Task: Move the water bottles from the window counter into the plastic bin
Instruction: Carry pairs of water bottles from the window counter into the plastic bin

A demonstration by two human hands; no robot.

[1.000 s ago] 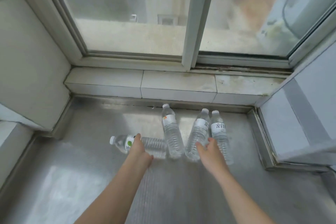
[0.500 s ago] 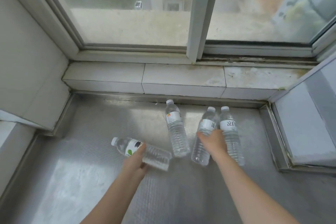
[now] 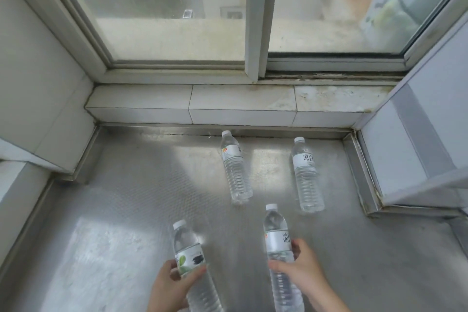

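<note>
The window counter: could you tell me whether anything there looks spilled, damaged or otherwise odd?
No spill or damage shows. The two bottles left on the counter, one near the middle and one to its right, lie flat rather than upright.

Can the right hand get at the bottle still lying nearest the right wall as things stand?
Probably not yet: the right hand is already wrapped around a bottle. The path to the far-right bottle on the counter looks clear, but the hand is full.

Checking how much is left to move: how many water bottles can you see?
4. One in the left hand, green label; one in the right hand, white label; two on the counter: middle and right.
</note>
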